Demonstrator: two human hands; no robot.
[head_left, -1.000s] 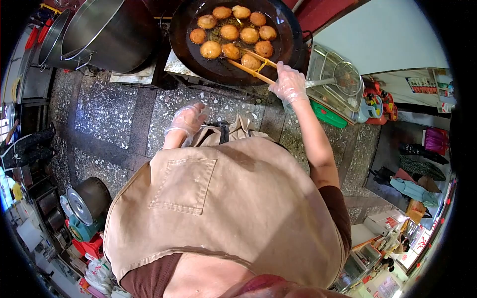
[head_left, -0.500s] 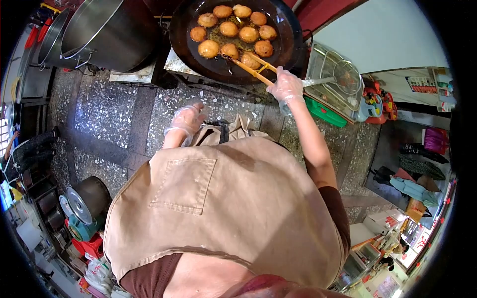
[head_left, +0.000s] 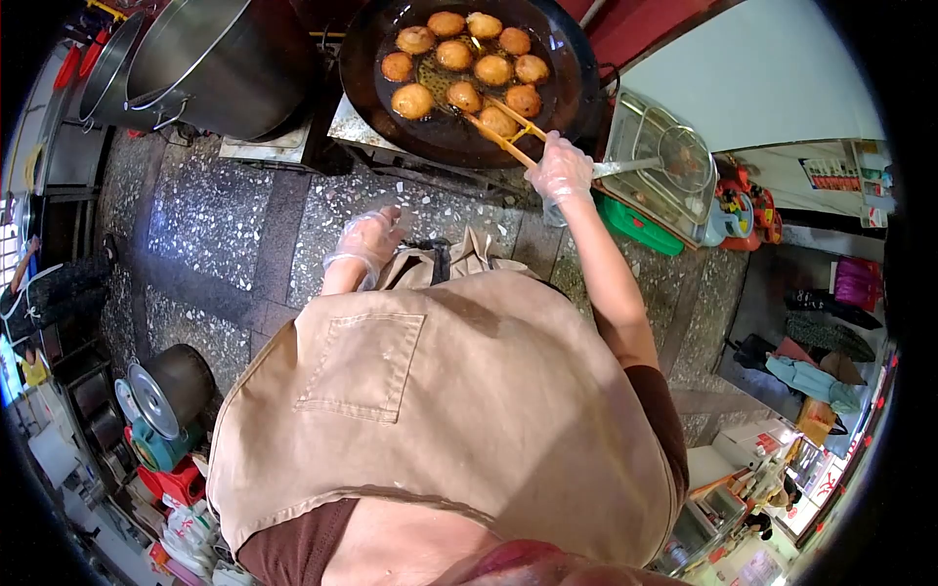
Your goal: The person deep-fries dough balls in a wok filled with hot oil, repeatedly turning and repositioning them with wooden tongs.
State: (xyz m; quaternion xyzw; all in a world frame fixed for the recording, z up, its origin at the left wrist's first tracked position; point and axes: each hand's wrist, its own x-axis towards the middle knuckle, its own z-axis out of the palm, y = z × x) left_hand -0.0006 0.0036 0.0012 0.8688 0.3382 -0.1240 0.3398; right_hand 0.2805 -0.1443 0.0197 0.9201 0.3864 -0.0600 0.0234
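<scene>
My right hand (head_left: 561,166), in a clear plastic glove, is closed on wooden tongs (head_left: 505,140) with a yellow crosspiece. The tips of the tongs reach into a wide dark wok (head_left: 430,144), around a fried ball (head_left: 498,122) near its front edge. Several more golden-brown balls (head_left: 453,55) sit in the oil. My left hand (head_left: 367,237), gloved too, hangs over the floor in front of the apron (head_left: 469,391) with its fingers apart and nothing in it.
Large metal pots (head_left: 220,68) stand left of the wok. To its right, a wire strainer (head_left: 686,156) lies on a metal tray (head_left: 635,117) above a green container (head_left: 640,227). A lidded pot (head_left: 176,386) is at the lower left. Other people are partly visible at the far edges.
The tongs have shifted slightly, and their tips have come to lie around the ball near the wok's front edge. My right hand has moved a little; my left hand has stayed almost still.
</scene>
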